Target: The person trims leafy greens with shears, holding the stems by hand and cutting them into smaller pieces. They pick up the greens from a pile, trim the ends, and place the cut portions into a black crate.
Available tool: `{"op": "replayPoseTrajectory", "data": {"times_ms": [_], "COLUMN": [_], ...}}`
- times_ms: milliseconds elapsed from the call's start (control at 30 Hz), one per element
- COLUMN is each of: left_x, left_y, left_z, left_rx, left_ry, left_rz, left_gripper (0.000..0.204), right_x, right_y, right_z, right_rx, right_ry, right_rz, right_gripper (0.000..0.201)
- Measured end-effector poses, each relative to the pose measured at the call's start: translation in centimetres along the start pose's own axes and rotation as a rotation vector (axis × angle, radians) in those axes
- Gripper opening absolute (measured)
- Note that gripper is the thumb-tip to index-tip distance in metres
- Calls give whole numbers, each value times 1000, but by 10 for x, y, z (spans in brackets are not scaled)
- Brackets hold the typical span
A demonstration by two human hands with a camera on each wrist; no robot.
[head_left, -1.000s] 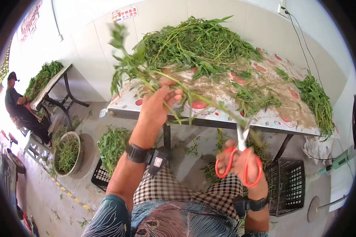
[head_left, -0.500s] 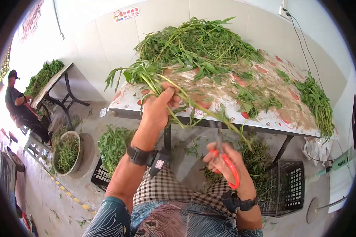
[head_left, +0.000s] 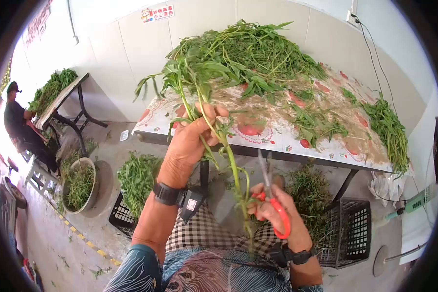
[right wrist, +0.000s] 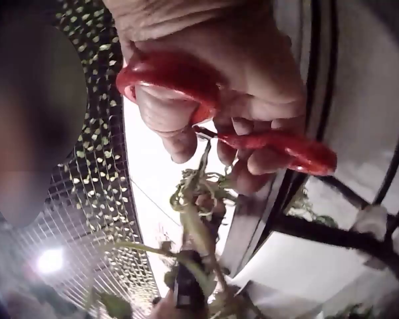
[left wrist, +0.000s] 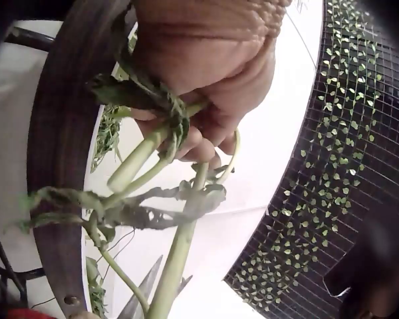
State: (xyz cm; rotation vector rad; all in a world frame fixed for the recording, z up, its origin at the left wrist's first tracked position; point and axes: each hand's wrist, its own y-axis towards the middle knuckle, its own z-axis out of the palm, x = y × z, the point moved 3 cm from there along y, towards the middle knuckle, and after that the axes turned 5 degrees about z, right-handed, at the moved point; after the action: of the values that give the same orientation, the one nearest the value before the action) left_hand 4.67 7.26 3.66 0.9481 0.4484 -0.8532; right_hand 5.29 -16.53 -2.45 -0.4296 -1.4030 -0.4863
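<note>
The fingers of your left hand [head_left: 186, 141] grip leafy green stems [head_left: 233, 164] by the near edge of the desk [head_left: 277, 139]; your right hand [head_left: 288, 214] holds red-handled scissors [head_left: 282, 220]. The stems should handle light, bendy and bruisable; pinch the thicker stalks.

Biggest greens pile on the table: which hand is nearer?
Left: left hand is by the table, short of the pile; right hand, holding scissors, is farther off, toward the lap.
</note>
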Motion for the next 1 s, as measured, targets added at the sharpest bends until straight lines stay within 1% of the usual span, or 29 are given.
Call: {"op": "replayPoseTrajectory", "data": {"times_ms": [100, 133, 233, 333, 433, 467, 567, 600, 700, 733, 800, 900, 933, 1000], "left_x": [2, 1, 2, -2, -7, -7, -2, 0, -2, -5, -6, -1, 2, 6], "left_y": [0, -1, 0, -4, -1, -2, -2, -1, 0, 1, 0, 0, 1, 2], "left_z": [3, 4, 3, -4, -10, -9, -5, -4, -5, -6, -11, -12, -12, -11], "left_rx": [-69, -93, -34, 23, 3, -53, -91, -79, -189, -153, -178, -187, -184, -186], "left_ry": [60, 77, 28, -47, -37, 3, -84, -75, -83, -57, -52, -34, -25, 63], "left_rz": [-3, 5, 27, 24, 22, 39, 36, 52, 35, 43, 31, 15, 10, -55], "left_gripper": [3, 4, 4, 4, 4, 5, 9, 13, 14, 14, 15, 15, 15, 18], "right_x": [-21, -16, -36, -29, -18, -9, -21, -31, -36, -34, -28, -21, -21, -19], "right_y": [4, 4, 8, 0, -6, -6, -4, -4, -7, -8, -10, -11, -11, -13], "right_z": [12, 15, 10, 0, -9, -8, 0, -1, -5, -8, -17, -16, -10, -11], "right_rx": [-23, -78, -156, -230, -233, -218, -240, -254, -350, -393, -479, -373, -326, -415], "right_ry": [62, -181, -359, -235, -172, -236, -437, -419, -313, -309, -306, -73, 54, -36], "right_rz": [46, -11, -20, 47, 60, 106, 67, 101, -18, -67, -166, -53, -146, -117], "right_gripper": [47, 46, 48, 50, 51, 50, 48, 45, 43, 41, 38, 34, 31, 30]}}
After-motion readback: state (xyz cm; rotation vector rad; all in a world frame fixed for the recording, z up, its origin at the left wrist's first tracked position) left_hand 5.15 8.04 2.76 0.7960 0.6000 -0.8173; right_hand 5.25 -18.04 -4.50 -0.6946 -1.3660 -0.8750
